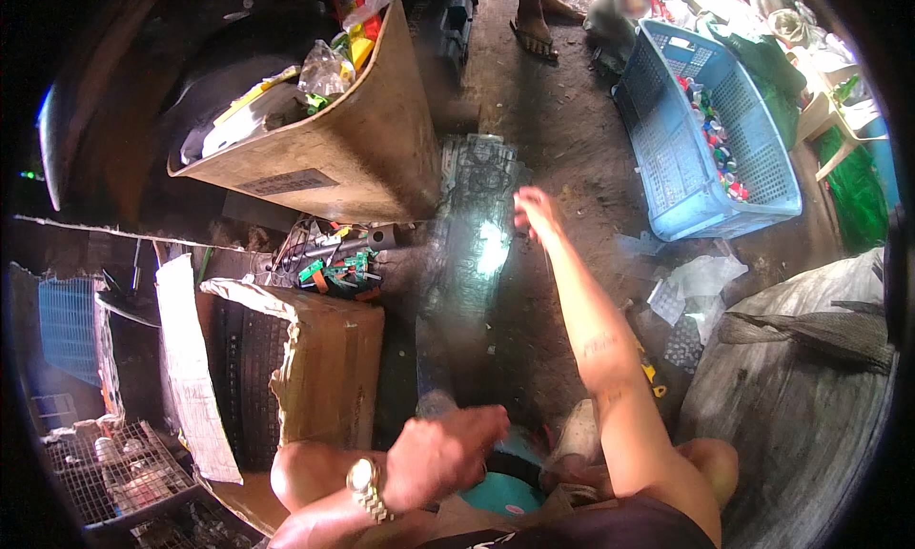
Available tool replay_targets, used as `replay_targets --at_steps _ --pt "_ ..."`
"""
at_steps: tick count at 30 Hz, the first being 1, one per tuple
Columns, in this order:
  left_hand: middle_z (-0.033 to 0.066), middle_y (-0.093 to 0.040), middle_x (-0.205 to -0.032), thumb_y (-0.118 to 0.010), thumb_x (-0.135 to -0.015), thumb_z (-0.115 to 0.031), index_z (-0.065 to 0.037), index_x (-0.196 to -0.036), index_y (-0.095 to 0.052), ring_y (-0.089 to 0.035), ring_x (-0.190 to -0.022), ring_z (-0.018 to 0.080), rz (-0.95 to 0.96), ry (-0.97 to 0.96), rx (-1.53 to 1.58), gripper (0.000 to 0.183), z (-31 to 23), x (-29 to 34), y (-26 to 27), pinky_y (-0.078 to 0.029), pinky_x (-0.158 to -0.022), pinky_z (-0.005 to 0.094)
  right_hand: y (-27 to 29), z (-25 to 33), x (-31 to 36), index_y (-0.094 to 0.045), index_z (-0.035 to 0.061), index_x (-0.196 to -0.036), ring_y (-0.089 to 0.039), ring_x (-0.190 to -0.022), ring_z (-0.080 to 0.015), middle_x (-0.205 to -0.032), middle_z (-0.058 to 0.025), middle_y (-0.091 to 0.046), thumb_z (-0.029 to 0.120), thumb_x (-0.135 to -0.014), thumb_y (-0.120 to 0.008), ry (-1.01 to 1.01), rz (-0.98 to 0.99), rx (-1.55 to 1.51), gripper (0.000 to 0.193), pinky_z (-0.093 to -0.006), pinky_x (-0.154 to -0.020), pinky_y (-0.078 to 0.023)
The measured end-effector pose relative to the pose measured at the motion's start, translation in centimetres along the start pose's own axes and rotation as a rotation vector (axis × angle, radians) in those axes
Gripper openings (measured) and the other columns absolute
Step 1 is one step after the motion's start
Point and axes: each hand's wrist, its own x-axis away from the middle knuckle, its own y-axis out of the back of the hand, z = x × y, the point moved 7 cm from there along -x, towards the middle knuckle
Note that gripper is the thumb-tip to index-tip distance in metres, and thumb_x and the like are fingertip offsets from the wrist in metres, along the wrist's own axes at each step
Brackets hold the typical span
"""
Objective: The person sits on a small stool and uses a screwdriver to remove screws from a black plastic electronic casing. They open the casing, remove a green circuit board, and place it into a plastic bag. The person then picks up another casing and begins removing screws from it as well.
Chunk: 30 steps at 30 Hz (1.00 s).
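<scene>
My left hand [438,457], with a gold watch [363,479] on its wrist, is raised over my lap. Its fingers are curled closed, and whatever they may hold is hidden. My right arm stretches far forward. At its end my right hand [538,215] has loosely bent fingers with a gap between them, and nothing shows in them. That hand is nearest to a long, grey, shiny strip [462,268], like a board, lying on the floor; I cannot tell if they touch. Between my legs is a teal rounded thing [500,495], partly hidden by my left hand.
A large tan bin [381,139] full of plastic scraps stands front left. Nearer, a torn cardboard box [334,358] holds dark keyboards. A blue crate [658,182] with cans stands front right, by a big grey sack [791,406]. A person's sandalled foot [536,42] is at the far end.
</scene>
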Motion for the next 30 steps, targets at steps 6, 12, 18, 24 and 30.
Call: replay_targets --at_steps 6,12,18,24,30 --pt "0.0091 -0.076 -0.096 -0.056 -0.106 -0.024 -0.002 -0.115 -0.067 -0.073 -0.073 0.018 -0.399 0.202 0.256 0.026 6.6 -3.1 2.8 -0.058 -0.061 0.0327 -0.6 -3.8 24.0 -0.057 0.0097 -0.139 -0.047 -0.048 -0.0065 -0.122 -0.0098 -0.071 0.05 -0.097 -0.064 -0.23 0.519 -0.728 0.059 -0.0212 -0.04 -0.037" --pt "0.0097 -0.074 -0.102 -0.052 -0.109 -0.037 0.0 -0.12 -0.065 -0.07 -0.08 0.0145 -0.351 0.458 0.665 0.04 13.7 -5.4 -1.5 -0.056 -0.066 0.0265 -6.6 1.2 36.7 -0.061 0.0044 -0.137 -0.048 -0.048 -0.0056 -0.121 -0.0158 -0.071 0.035 -0.095 -0.07 -0.042 0.63 -0.39 0.053 -0.0206 -0.038 -0.035" --pt "0.0247 -0.064 -0.133 -0.065 -0.094 -0.061 0.001 -0.145 -0.052 -0.063 -0.123 0.0345 -0.422 0.402 0.374 0.082 20.3 -9.8 -3.1 -0.047 -0.106 0.0417 6.3 -8.0 28.6 -0.071 0.0079 -0.099 -0.044 -0.041 -0.01 -0.062 0.0011 -0.06 0.032 -0.093 -0.072 -0.367 -0.072 -0.576 0.025 -0.0297 -0.039 -0.034" --pt "0.024 -0.042 -0.157 -0.074 -0.077 -0.071 -0.005 -0.153 -0.043 -0.042 -0.142 0.0423 -0.232 0.731 -0.336 0.105 29.9 -15.2 -6.6 -0.039 -0.112 0.0565 28.6 -22.1 19.3 -0.058 0.0142 -0.101 -0.045 -0.048 -0.0155 -0.072 -0.0034 -0.054 0.021 -0.092 -0.065 -0.326 -0.768 -1.015 0.013 -0.032 -0.041 -0.037" --pt "0.0202 -0.015 -0.17 -0.071 -0.062 -0.087 -0.011 -0.164 -0.019 -0.008 -0.157 0.0442 -0.365 0.8 -0.513 0.137 33.5 -21.8 -6.8 -0.012 -0.122 0.0655 48.3 -20.9 21.4 -0.069 0.0079 -0.106 -0.053 -0.051 -0.0218 -0.074 -0.0074 -0.061 0.032 -0.093 -0.068 -0.351 -1.03 -0.651 0.027 -0.0332 -0.042 -0.04"
